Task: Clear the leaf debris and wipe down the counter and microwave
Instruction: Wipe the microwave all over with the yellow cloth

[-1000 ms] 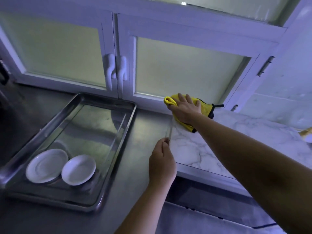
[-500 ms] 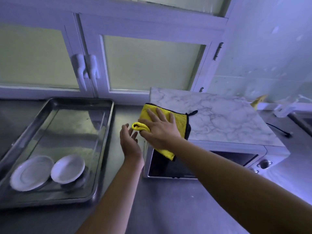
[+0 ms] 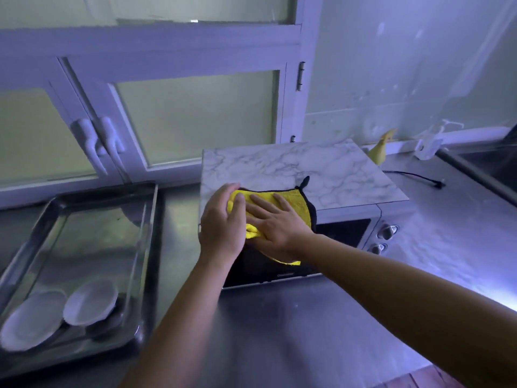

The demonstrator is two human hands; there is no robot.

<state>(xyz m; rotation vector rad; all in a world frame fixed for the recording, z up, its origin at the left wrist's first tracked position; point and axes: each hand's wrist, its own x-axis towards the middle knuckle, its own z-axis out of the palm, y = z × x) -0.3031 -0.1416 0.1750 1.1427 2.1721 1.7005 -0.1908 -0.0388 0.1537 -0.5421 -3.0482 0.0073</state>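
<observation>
Head view, one moment.

- The cloth [image 3: 295, 201], yellow with a black edge, lies on the front left corner of the microwave [image 3: 349, 215]. Part rests on the marbled top. The rest hangs over the front edge onto the dark door.
- Our right hand [image 3: 275, 228] lies flat on the cloth with its fingers [image 3: 263, 204] straight and spread, pressing it to the front edge. It grips nothing.
- Our left hand [image 3: 221, 224] sits at the cloth's bunched left corner. Its fingers are curled round that fold, and we see yellow between the thumb and the rest of the hand.
- The two hands touch at the cloth.
- The microwave stands on the steel worktop [image 3: 279, 326] against the wall, with two knobs on its right front.
- Left of the microwave is a metal tray [image 3: 152, 219] on the worktop. It holds two white dishes [image 3: 91, 301] side by side at its near end.
- Behind the microwave's right rear corner is a small yellow object [image 3: 379, 154], too blurred to name.
- A dark cable [image 3: 414, 177] lies on the worktop beside it.
</observation>
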